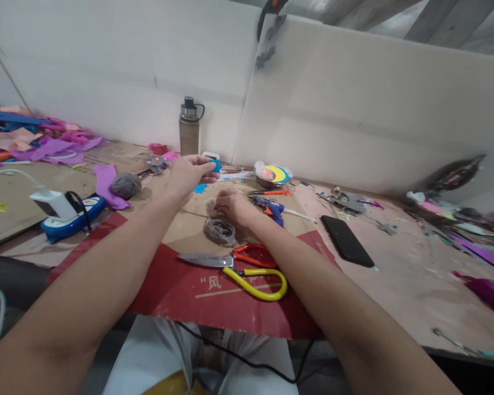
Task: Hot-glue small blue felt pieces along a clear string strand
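My left hand (189, 174) is raised a little above the table and pinches a small blue piece (216, 165) between thumb and fingers. Another blue scrap (200, 188) lies just under it. My right hand (230, 207) rests on the cardboard with its fingers curled on a bundle of grey-brown string (219, 230). Scissors (241, 265) with one red and one yellow handle lie closed on the red cardboard sheet (168, 291) in front of me. A blue glue gun (269, 207) lies just right of my right hand.
A grey bottle (189, 127) stands at the white back wall. A grey yarn ball (125, 185), a white charger on a blue power strip (66, 211) and purple and pink scraps (49, 147) lie left. A black phone (347, 240) and a bowl with coloured discs (273, 175) lie right.
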